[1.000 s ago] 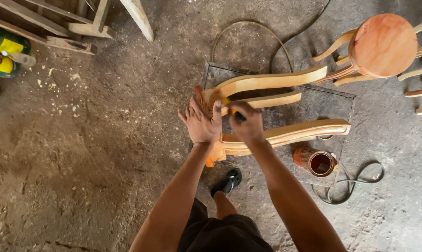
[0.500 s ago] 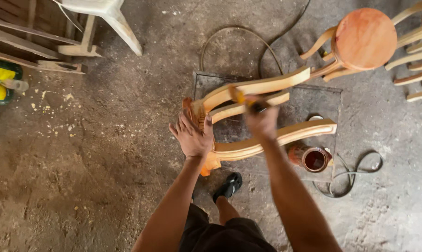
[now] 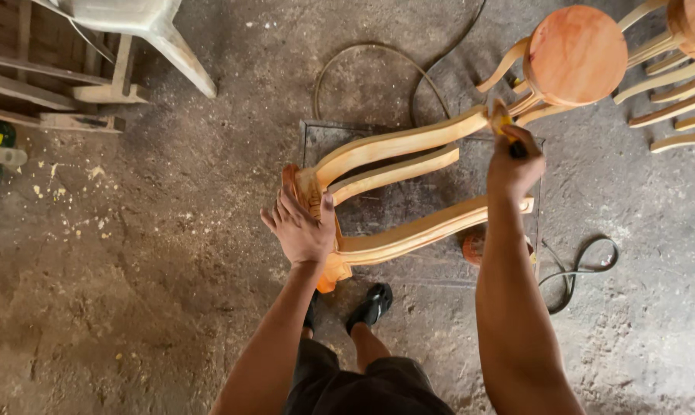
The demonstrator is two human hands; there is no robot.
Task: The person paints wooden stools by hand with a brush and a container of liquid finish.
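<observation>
On the grey floor mat [image 3: 409, 207], my left hand [image 3: 303, 230] lies flat and open on the pale curved-legged wooden stool [image 3: 393, 146], so it could tip as my right hand [image 3: 514, 163], closed round a small yellow tool [image 3: 501, 121], bears down on its far leg.

I see a stool [image 3: 393, 192] of pale, smooth, unvarnished wood, a rough, dusty concrete floor [image 3: 132, 292] and a matt white plastic chair [image 3: 144, 23].

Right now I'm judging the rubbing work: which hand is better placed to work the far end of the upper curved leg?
Right hand: it already grips a small yellow piece at that leg's tip. Left hand braces the stool's seat end.
</observation>
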